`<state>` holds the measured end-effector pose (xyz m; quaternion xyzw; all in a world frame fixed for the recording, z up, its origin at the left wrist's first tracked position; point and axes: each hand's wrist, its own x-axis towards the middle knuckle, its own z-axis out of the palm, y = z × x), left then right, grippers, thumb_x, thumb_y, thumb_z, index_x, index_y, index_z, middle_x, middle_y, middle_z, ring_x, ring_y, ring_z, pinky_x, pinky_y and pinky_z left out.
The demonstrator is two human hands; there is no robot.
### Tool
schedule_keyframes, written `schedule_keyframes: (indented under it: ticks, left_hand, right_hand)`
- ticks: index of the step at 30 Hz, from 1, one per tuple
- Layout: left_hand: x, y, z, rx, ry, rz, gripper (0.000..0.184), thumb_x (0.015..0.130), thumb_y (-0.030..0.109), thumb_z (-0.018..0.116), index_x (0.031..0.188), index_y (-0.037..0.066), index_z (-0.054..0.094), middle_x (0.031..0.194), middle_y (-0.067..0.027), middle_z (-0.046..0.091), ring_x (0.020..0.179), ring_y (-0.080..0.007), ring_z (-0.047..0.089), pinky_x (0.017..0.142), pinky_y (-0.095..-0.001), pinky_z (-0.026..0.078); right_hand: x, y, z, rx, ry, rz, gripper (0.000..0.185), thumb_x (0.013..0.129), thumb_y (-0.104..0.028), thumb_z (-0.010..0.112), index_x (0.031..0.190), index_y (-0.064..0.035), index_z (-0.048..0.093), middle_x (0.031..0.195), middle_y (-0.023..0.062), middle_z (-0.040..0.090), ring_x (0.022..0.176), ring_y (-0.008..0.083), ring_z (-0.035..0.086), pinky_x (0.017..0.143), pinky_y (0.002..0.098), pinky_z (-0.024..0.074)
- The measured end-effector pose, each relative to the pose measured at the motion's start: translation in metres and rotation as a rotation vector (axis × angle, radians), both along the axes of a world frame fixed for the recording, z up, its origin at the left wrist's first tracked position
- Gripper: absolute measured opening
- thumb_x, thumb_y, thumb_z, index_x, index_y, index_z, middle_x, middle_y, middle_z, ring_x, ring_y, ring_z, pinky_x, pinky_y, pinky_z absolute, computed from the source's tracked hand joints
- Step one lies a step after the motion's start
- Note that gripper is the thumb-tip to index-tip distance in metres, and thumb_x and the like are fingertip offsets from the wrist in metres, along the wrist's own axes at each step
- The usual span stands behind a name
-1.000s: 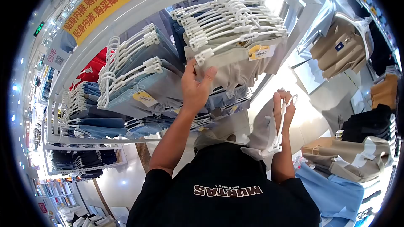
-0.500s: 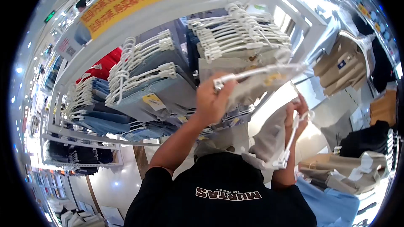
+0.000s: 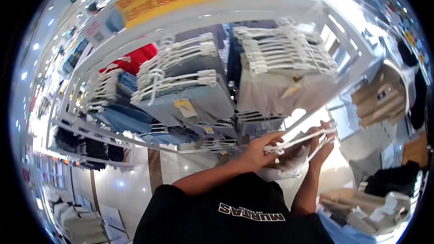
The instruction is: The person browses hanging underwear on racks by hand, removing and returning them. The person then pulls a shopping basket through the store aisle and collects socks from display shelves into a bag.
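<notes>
My left hand [image 3: 264, 151] is closed on the clip end of a white hanger [image 3: 300, 141], low in front of my chest. To its right my right hand [image 3: 322, 147] grips a second white hanger and the far end of the pair. Light grey-beige garments [image 3: 291, 158] hang from these hangers between my hands, partly hidden by them. Above, a rack row of beige trousers [image 3: 266, 88] hangs from white hangers [image 3: 285, 47], with a blurred yellow tag on the front pair.
Grey-blue trousers [image 3: 181, 104] and blue jeans [image 3: 124, 113] hang on the white rack [image 3: 289, 7] to the left. A red garment [image 3: 135, 58] is behind them. On the right are brown clothes [image 3: 379, 95] and a beige garment pile [image 3: 361, 208].
My left hand has taken a hanger with a light garment off the rack row and brought it down and right beside the one in my right hand. The view has shifted.
</notes>
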<state>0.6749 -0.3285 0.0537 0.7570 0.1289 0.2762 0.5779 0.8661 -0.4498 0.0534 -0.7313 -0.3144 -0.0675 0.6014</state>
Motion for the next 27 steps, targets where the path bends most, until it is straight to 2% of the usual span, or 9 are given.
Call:
schedule_keyframes:
  ticks: [4,5,8,12,15,16,20,23,27]
  left_hand:
    - [-0.005,0.005,-0.039,0.079,0.106,-0.124,0.031,0.078,-0.003,0.068,0.109,-0.001,0.070,0.110,-0.0175,0.069,0.100,-0.0315,0.067,0.090,-0.0371,0.052]
    - [-0.006,0.001,-0.033,0.072,0.139,-0.158,0.031,0.077,-0.006,0.066,0.107,-0.001,0.070,0.109,-0.0168,0.069,0.098,-0.0317,0.067,0.087,-0.0376,0.053]
    - [-0.001,-0.012,-0.022,0.109,0.052,-0.274,0.021,0.077,-0.004,0.072,0.097,-0.001,0.070,0.098,-0.0127,0.069,0.085,-0.0252,0.067,0.074,-0.0335,0.052]
    - [0.007,-0.034,-0.002,-0.055,0.051,-0.427,0.020,0.076,0.004,0.082,0.085,-0.001,0.065,0.083,-0.0079,0.063,0.071,-0.0163,0.061,0.062,-0.0278,0.047]
    - [0.012,-0.039,0.005,-0.034,0.186,-0.590,0.022,0.078,0.008,0.082,0.081,-0.001,0.063,0.081,-0.0070,0.062,0.069,-0.0164,0.060,0.062,-0.0294,0.047]
    - [0.011,-0.035,-0.001,-0.051,0.280,-0.718,0.024,0.081,0.013,0.081,0.092,0.000,0.065,0.088,-0.0076,0.063,0.079,-0.0173,0.062,0.071,-0.0301,0.049]
    - [0.010,-0.034,-0.031,-0.177,0.132,-0.552,0.040,0.089,0.022,0.074,0.122,0.003,0.061,0.115,-0.0090,0.064,0.105,-0.0211,0.060,0.094,-0.0344,0.047]
    - [0.033,-0.028,-0.068,-0.243,0.210,0.006,0.043,0.092,0.026,0.072,0.125,0.001,0.059,0.117,-0.0086,0.064,0.106,-0.0222,0.061,0.095,-0.0361,0.047]
    - [0.049,-0.018,-0.077,-0.774,0.245,-0.117,0.044,0.096,0.025,0.069,0.129,-0.001,0.057,0.119,-0.0080,0.065,0.107,-0.0177,0.061,0.093,-0.0325,0.048]
  right_hand:
    - [0.007,0.005,-0.013,0.104,0.163,-0.101,0.031,0.093,-0.015,0.068,0.118,0.0008,0.060,0.089,0.0052,0.065,0.077,0.0125,0.061,0.066,0.0262,0.0500]
    - [0.011,0.002,-0.024,0.319,0.334,0.031,0.033,0.093,-0.017,0.068,0.121,-0.0005,0.061,0.092,0.0043,0.064,0.077,0.0116,0.060,0.066,0.0249,0.0490]
    - [0.016,0.007,-0.035,0.182,0.134,-0.113,0.036,0.098,-0.028,0.063,0.123,-0.0020,0.060,0.101,0.0049,0.066,0.090,0.0125,0.059,0.079,0.0281,0.0488]
    - [-0.013,0.017,-0.011,0.494,0.482,0.075,0.048,0.101,-0.037,0.057,0.134,-0.0017,0.052,0.114,0.0098,0.064,0.105,0.0177,0.059,0.095,0.0349,0.0469]
    - [-0.017,0.020,-0.017,0.643,0.596,0.091,0.053,0.102,-0.040,0.055,0.138,-0.0011,0.048,0.117,0.0108,0.062,0.111,0.0201,0.058,0.099,0.0377,0.0465]
    - [-0.016,0.019,-0.020,0.683,0.641,0.092,0.054,0.102,-0.041,0.055,0.138,-0.0008,0.048,0.118,0.0113,0.062,0.112,0.0206,0.058,0.100,0.0385,0.0466]
    - [-0.018,0.009,-0.003,0.731,0.854,0.138,0.055,0.106,-0.045,0.043,0.145,-0.0059,0.039,0.120,0.0111,0.056,0.114,0.0231,0.056,0.100,0.0391,0.0481]
    - [-0.019,0.000,0.001,0.819,1.026,0.293,0.056,0.107,-0.047,0.039,0.150,-0.0129,0.031,0.122,0.0090,0.053,0.116,0.0252,0.057,0.098,0.0407,0.0522]
    - [-0.023,0.003,-0.010,0.962,1.225,0.450,0.054,0.107,-0.047,0.038,0.150,-0.0156,0.031,0.123,0.0071,0.056,0.118,0.0279,0.059,0.096,0.0447,0.0554]
